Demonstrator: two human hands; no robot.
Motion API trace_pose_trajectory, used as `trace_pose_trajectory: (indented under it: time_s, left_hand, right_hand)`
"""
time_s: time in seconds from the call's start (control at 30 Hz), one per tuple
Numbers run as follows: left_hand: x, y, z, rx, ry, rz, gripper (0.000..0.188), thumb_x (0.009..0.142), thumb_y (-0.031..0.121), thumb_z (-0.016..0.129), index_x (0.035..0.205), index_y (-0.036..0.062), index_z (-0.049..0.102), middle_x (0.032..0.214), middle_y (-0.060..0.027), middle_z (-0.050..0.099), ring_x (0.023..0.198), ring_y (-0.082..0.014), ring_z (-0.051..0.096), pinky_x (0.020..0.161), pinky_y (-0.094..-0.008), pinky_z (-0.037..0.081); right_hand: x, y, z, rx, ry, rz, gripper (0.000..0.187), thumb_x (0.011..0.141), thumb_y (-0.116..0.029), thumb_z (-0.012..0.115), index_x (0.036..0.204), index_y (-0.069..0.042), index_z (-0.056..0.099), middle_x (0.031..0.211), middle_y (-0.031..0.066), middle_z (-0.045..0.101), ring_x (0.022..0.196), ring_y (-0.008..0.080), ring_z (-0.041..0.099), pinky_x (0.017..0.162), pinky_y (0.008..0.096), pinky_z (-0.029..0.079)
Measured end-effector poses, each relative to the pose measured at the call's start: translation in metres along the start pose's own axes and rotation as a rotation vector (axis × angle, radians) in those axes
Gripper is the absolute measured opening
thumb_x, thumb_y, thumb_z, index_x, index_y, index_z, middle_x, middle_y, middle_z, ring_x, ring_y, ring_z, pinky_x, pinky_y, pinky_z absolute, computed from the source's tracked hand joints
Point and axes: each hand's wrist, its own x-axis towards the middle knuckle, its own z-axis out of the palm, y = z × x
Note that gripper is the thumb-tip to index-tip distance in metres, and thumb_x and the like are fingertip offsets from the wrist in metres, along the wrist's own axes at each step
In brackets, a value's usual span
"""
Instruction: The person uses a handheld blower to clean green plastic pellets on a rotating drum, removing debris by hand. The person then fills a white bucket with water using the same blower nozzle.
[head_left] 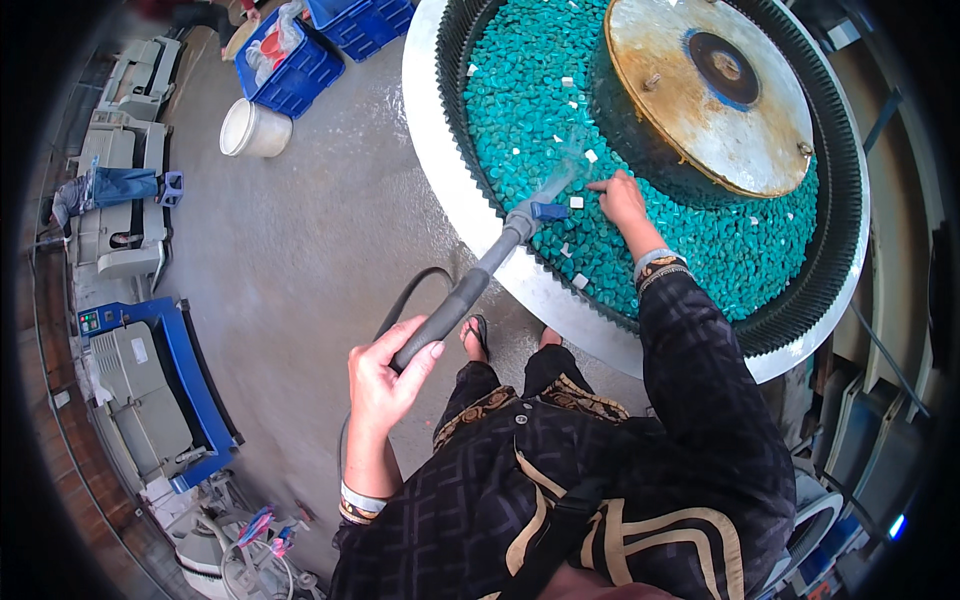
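My left hand [385, 378] is wrapped round a grey water hose [455, 308], thumb along its top. A grey nozzle with a blue valve handle [549, 211] ends the hose, and water sprays from it onto turquoise-green chips [525, 105]. They fill the ring-shaped bowl of a large round machine, whose pale rim [432, 125] curves below the nozzle. My right hand [622, 203] reaches over the chips, index finger stretched out, the other fingers partly curled and partly hidden. Nothing shows in it. A small white block [576, 202] lies just left of it, among several scattered white pieces.
A rusty round lid [650, 45] caps the bowl's centre. Blue crates [300, 75] and a white bucket [255, 130] stand on the wet floor [300, 250] at left. Beyond are grey machines [140, 385] and another person [120, 190]. Black hose [400, 300] trails beside my legs.
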Motion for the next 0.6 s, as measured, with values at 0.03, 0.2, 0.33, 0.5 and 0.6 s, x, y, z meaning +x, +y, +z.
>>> trace_pose_trajectory:
  time_s: [0.03,0.2,0.33,0.5,0.6]
  left_hand:
    - [-0.001,0.000,0.001,0.002,0.004,-0.006,0.024,0.071,0.010,0.068,0.092,-0.0007,0.063,0.072,-0.0104,0.064,0.058,-0.0128,0.059,0.056,-0.0241,0.046]
    - [-0.005,-0.002,0.000,0.005,0.038,-0.006,0.024,0.071,0.010,0.069,0.093,-0.0010,0.063,0.071,-0.0101,0.064,0.060,-0.0106,0.059,0.056,-0.0233,0.045]
    - [-0.001,0.003,-0.001,0.014,0.029,-0.067,0.026,0.072,0.010,0.069,0.095,-0.0013,0.063,0.071,-0.0092,0.064,0.060,-0.0088,0.057,0.055,-0.0226,0.045]
    - [-0.001,0.000,0.000,0.016,0.033,-0.090,0.028,0.072,0.012,0.069,0.096,-0.0022,0.063,0.071,-0.0084,0.064,0.062,-0.0086,0.057,0.056,-0.0223,0.044]
    - [0.000,0.005,-0.001,0.024,0.042,-0.061,0.028,0.073,0.013,0.069,0.096,-0.0024,0.063,0.072,-0.0083,0.064,0.063,-0.0087,0.057,0.058,-0.0226,0.044]
  right_hand:
    - [-0.003,-0.001,-0.001,-0.031,0.016,-0.039,0.036,0.070,-0.001,0.051,0.093,-0.023,0.069,0.095,0.0128,0.055,0.094,0.0297,0.053,0.086,0.0372,0.043]
    - [-0.009,-0.004,-0.012,-0.170,0.081,-0.025,0.033,0.071,-0.007,0.053,0.101,-0.017,0.063,0.104,0.0112,0.052,0.096,0.0305,0.051,0.085,0.0397,0.043]
    - [0.002,-0.038,0.005,-0.084,-0.128,0.410,0.043,0.077,-0.020,0.053,0.117,-0.007,0.047,0.123,0.0131,0.038,0.111,0.0391,0.040,0.087,0.0453,0.042]
    - [-0.021,-0.081,0.006,0.043,-0.417,0.262,0.045,0.078,-0.022,0.051,0.122,-0.011,0.047,0.130,0.0130,0.038,0.117,0.0360,0.039,0.096,0.0480,0.035]
    - [-0.032,-0.049,-0.012,-0.021,-0.679,-0.036,0.043,0.076,-0.015,0.048,0.120,-0.016,0.052,0.125,0.0135,0.046,0.109,0.0310,0.050,0.089,0.0437,0.042]
